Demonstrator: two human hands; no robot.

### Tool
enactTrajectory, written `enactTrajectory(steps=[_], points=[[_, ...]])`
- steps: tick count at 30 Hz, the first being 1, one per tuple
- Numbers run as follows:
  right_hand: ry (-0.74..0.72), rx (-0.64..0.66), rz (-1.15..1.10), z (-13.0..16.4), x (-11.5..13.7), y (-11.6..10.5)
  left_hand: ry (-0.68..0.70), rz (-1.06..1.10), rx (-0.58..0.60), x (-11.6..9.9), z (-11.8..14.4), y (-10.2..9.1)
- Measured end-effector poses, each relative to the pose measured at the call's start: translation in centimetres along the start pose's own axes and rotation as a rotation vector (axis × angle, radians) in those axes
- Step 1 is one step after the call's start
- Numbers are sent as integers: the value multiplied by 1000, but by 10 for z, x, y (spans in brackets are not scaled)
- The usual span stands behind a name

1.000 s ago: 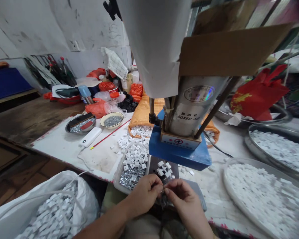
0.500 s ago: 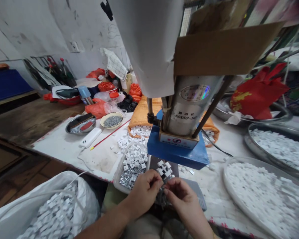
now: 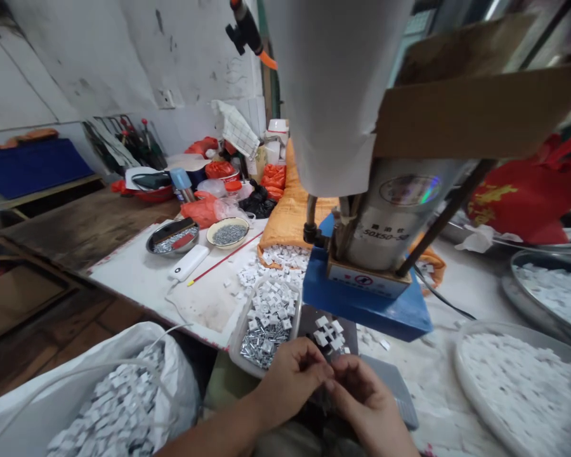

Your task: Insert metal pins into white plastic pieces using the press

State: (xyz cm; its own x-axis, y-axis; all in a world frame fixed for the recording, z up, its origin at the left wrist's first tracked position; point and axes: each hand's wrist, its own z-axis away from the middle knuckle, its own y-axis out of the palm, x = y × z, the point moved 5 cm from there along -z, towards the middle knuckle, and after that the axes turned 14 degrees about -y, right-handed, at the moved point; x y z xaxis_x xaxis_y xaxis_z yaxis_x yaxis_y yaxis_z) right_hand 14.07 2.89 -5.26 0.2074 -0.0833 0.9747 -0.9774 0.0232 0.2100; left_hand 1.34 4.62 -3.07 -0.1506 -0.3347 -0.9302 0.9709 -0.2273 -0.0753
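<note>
My left hand and my right hand meet at the front of a small press. The fingers of both are pinched together, and whatever is between them is too small or hidden to name. Just beyond the fingertips, several white plastic clips stand on the dark plate under the blue press. Beside my left hand is a clear plastic box holding white clips and loose metal nails.
A white sack of clips stands at lower left. Orange sacks lie behind the box, spilling clips. Round trays of white pieces are on the right. Bowls, a white power strip and a red stick lie at left.
The view has turned left, so everything sits further right. My hands stay pinched in front of the press, and their fingertips have come closer together.
</note>
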Motion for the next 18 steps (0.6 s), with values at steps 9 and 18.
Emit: enactTrajectory(steps=[9,18], points=[[93,96,-8,-1,-3,8,134,-153,9,4,22,-17],[-40,-24,273,-6,7,-3,250,-700,-478,6,-21,-91]])
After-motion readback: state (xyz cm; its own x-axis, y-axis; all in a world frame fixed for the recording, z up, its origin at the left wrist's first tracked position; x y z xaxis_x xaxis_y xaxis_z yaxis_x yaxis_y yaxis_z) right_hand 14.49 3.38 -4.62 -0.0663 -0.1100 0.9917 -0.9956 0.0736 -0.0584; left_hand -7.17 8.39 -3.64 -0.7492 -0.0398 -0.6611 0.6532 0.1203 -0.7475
